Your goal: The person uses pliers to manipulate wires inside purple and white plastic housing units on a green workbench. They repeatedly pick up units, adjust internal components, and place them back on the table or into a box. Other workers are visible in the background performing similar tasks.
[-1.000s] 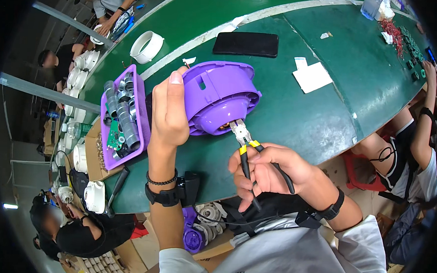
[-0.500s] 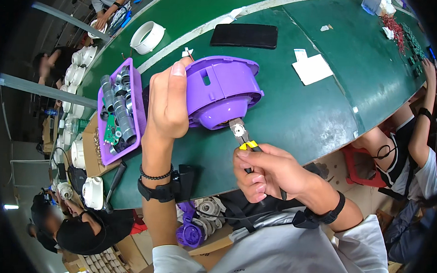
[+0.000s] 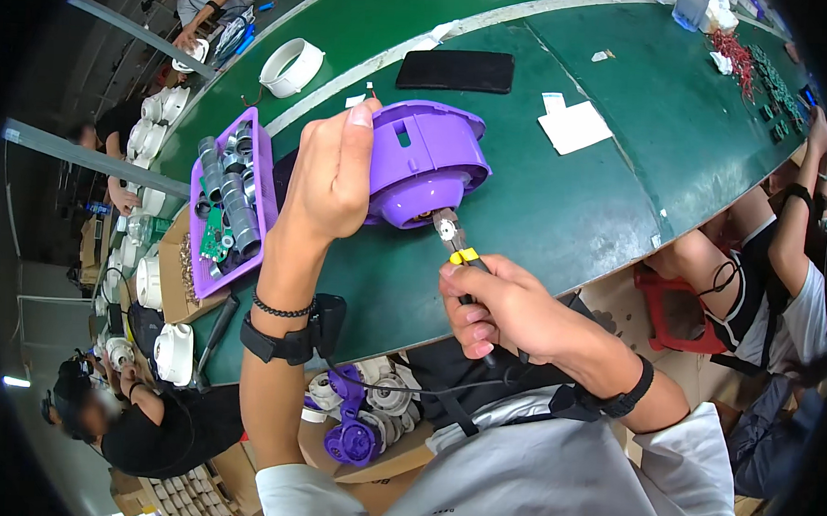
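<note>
Two bare hands work above one curved green table (image 3: 527, 203), with one purple housing and one pair of pliers between them. The left hand (image 3: 332, 176) grasps the purple housing (image 3: 427, 162) by its left side, thumb uppermost; most of its fingers are hidden from view. The right hand (image 3: 499, 303) is wrapped around the dark handles of the pliers (image 3: 450, 235), which carry two yellow bands. Their grey jaws point up to the underside of the housing; whether they bite on anything, I cannot tell.

The housing is held up over the near part of the table, tilted, its narrower end toward the person. It is glossy and all one purple, with a wide flange along the top, one rectangular slot in the side wall, and a step down to a smaller rounded dome. Coppery bits (image 3: 425, 216) show at the opening in that dome, right by the pliers' tips.

Beyond it on the table lie one flat black slab (image 3: 454, 71), one white ring (image 3: 291, 67) and one white sheet (image 3: 576, 129) with a smaller slip at its upper edge. To the left stands one purple basket (image 3: 263, 164) holding several grey cylinders (image 3: 240, 218) and at least one green circuit board (image 3: 213, 234), with one open cardboard box (image 3: 175, 261) just beside it. One red stool (image 3: 662, 317) stands at the right, below the table's edge
</note>
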A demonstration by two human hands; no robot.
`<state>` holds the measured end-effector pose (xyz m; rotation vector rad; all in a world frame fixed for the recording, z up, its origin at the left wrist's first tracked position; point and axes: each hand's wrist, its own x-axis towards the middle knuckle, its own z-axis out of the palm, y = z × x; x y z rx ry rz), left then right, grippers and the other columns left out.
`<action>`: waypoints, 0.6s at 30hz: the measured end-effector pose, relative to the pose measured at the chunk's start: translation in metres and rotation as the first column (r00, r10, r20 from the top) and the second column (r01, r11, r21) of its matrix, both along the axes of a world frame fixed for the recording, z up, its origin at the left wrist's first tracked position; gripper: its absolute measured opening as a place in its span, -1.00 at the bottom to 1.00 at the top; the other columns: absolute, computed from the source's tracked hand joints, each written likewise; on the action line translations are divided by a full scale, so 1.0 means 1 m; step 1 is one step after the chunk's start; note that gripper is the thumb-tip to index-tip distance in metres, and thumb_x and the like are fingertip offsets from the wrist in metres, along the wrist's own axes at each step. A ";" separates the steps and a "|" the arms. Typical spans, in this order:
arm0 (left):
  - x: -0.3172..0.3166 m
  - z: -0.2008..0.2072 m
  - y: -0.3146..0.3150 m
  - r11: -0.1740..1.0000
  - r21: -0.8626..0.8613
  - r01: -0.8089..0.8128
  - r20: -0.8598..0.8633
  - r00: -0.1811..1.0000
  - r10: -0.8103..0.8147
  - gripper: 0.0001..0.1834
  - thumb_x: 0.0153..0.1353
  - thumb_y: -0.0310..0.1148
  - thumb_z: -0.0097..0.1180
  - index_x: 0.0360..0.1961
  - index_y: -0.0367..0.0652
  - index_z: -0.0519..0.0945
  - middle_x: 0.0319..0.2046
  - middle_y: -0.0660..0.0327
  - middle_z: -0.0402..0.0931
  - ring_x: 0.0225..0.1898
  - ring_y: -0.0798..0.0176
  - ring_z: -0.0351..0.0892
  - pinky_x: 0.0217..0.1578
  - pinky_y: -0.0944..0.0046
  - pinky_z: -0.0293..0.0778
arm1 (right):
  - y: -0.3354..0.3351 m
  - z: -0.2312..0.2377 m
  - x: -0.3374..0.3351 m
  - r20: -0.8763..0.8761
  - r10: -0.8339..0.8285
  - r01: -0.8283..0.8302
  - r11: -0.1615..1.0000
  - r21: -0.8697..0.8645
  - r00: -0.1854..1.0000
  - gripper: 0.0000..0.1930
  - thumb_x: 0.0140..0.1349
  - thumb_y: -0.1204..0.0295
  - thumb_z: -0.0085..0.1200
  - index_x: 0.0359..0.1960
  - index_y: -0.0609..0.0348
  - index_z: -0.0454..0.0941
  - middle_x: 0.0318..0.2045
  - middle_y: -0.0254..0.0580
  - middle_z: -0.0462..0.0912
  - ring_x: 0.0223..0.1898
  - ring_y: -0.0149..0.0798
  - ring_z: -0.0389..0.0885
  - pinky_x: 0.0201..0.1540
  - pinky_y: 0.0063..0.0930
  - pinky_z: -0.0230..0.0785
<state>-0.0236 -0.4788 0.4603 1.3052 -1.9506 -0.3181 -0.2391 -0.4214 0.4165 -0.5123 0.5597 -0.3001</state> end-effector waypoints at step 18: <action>-0.026 0.014 0.004 0.992 -0.065 -0.106 0.218 0.969 0.117 -0.56 0.42 -0.26 -0.24 -0.52 -0.32 0.48 -0.60 -0.20 0.47 -0.49 -0.34 0.45 -0.39 -0.18 0.31 | 0.006 0.000 0.007 -0.335 -0.184 0.039 0.917 -0.398 0.924 -0.74 0.41 0.27 -0.15 -0.41 0.11 0.25 -0.62 -0.37 0.27 -0.66 -0.46 0.21 -0.64 -0.47 0.14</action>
